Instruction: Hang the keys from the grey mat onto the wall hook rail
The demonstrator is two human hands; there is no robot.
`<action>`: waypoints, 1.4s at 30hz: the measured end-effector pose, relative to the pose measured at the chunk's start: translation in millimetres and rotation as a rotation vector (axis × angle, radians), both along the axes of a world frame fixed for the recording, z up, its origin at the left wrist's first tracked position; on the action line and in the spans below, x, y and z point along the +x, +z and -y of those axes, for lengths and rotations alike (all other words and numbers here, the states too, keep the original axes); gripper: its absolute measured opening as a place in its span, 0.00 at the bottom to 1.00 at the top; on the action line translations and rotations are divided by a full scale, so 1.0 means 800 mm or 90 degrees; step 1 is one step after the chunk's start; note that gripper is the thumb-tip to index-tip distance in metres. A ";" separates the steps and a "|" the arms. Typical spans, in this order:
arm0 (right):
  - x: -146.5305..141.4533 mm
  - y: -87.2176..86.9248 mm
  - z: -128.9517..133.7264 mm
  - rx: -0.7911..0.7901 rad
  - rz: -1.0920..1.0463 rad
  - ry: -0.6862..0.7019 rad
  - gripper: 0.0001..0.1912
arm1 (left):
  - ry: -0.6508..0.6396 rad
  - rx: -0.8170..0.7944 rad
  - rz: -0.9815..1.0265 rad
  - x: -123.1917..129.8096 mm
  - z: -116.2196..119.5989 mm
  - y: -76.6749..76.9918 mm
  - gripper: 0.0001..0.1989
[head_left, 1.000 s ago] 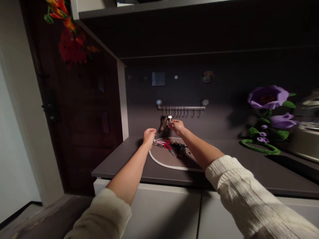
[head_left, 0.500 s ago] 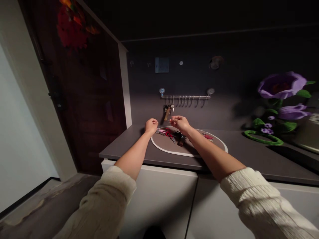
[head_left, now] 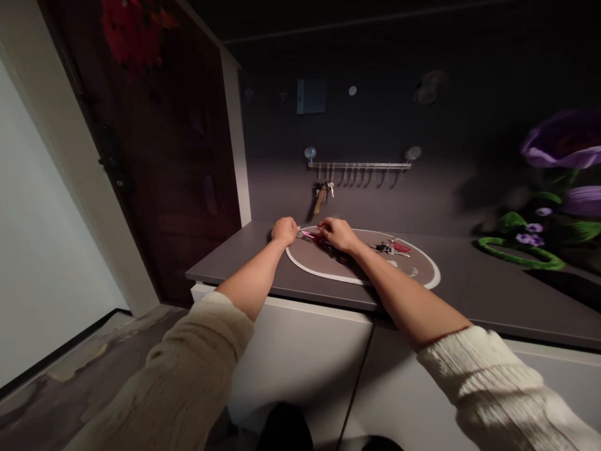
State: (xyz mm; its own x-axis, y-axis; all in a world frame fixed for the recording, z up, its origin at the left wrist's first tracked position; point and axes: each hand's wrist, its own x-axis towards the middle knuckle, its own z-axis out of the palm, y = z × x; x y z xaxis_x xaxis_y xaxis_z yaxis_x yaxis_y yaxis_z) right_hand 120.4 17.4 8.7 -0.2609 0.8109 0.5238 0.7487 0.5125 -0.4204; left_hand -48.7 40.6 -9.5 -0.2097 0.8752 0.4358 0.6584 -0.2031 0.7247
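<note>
My left hand (head_left: 285,230) rests at the left rim of an oval mat (head_left: 319,270), its fingers curled closed. Right beside its fingertips lies a key with a pink strap (head_left: 307,236). My right hand (head_left: 339,233) is over the mat's middle with thumb and fingers pinched together; whatever they hold is hidden. Close under those fingers shows a red item (head_left: 320,240), partly covered. Dark items below my right hand are mostly hidden by it. Farther right on the mat lies a bunch of keys (head_left: 390,248) with a red tag (head_left: 402,247).
Above the mat, a clear hook rail (head_left: 361,166) is fixed to the dark wall, with keys (head_left: 321,197) hanging at its left end. Purple flowers with a green ring base (head_left: 521,254) stand at the right. A dark door (head_left: 188,188) is on the left.
My right hand has lowered toward the mat and the red item. My left hand stays by the mat's left rim. The view has tilted down, and keys on the right are more visible.
</note>
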 end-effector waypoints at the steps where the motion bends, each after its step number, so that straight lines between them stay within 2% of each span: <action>1: -0.001 0.000 0.000 0.000 0.013 0.000 0.07 | 0.002 -0.004 -0.016 0.000 0.000 0.000 0.09; 4: -0.002 -0.001 0.000 0.001 0.041 0.005 0.07 | 0.005 -0.010 -0.060 0.000 -0.002 0.000 0.08; 13: -0.003 -0.004 -0.002 -0.010 0.076 0.006 0.08 | -0.013 0.025 -0.070 -0.001 -0.011 -0.005 0.07; 17: -0.002 -0.005 -0.003 -0.005 0.060 -0.002 0.07 | -0.028 0.039 -0.078 0.000 -0.011 -0.004 0.06; 25: -0.002 0.001 0.007 -0.003 0.115 -0.006 0.11 | -0.029 0.102 -0.091 0.004 -0.009 0.004 0.06; 29: -0.001 0.002 0.008 0.005 0.090 -0.014 0.12 | -0.061 0.142 -0.041 0.006 -0.010 0.008 0.05; 33: -0.001 0.002 0.006 0.026 0.030 -0.023 0.11 | -0.133 0.180 0.064 0.010 -0.010 0.010 0.05; 38: 0.000 0.002 0.003 0.055 -0.058 -0.024 0.11 | -0.204 0.137 0.241 0.018 0.000 0.016 0.03; 42: -0.001 0.005 0.004 0.075 -0.105 0.004 0.10 | -0.259 0.088 0.321 0.021 0.008 0.021 0.03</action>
State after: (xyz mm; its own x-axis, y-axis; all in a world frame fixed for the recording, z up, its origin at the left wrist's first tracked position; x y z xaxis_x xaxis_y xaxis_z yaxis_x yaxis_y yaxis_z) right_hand 119.5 14.6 12.4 -0.1686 0.7404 0.6507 0.6707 0.5699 -0.4747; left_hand -32.0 34.3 6.9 -0.0813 0.8710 0.4846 0.0965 -0.4770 0.8736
